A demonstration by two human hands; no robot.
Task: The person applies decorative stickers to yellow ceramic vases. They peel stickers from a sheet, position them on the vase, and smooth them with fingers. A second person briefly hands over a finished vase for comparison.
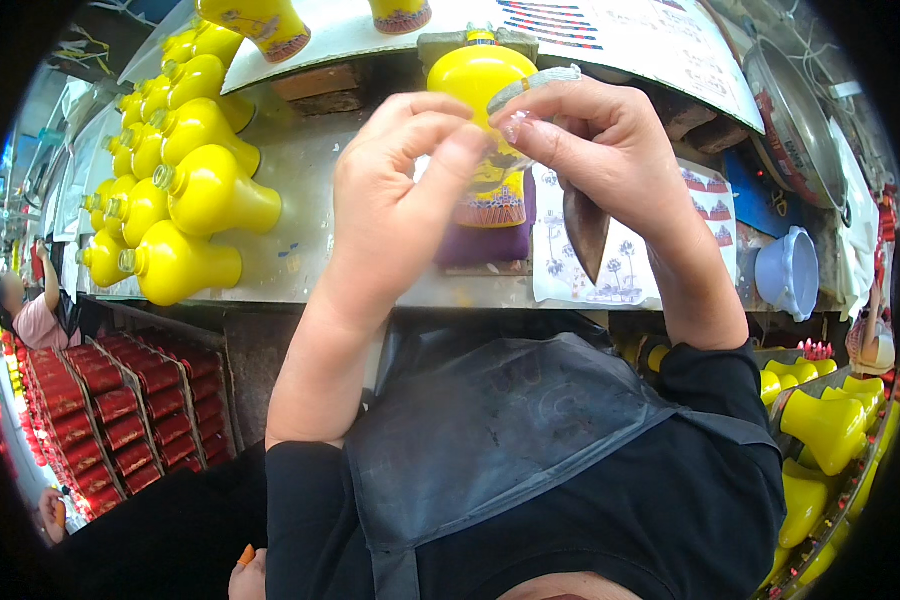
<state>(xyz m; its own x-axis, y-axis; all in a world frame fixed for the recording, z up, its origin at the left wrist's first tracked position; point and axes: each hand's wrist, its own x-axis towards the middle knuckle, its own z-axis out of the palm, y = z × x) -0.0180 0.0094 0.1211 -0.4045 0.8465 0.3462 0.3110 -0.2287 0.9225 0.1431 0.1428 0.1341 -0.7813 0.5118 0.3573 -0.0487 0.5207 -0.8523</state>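
Note:
A yellow vase [482,70] lies in front of me, its neck pointing away and its patterned foot resting on a purple cushion [485,250]. Above it, a thin clear film [500,170] with a dark print stretches between my hands. My left hand [400,190], partly blurred, is closed at the film's left side. My right hand [610,150] pinches the film's shiny edge between thumb and index finger. From that same palm hangs a brown pointed scraper [585,235]. Grey wrapping [535,88] covers the right index finger.
Yellow vases [205,190] lie in rows on the left. Printed pattern sheets [595,255], a white board [650,60] and a pale blue tub [787,272] sit ahead and right. Red stacked goods [120,410] stand lower left; more yellow vases [825,430] fill a rack lower right.

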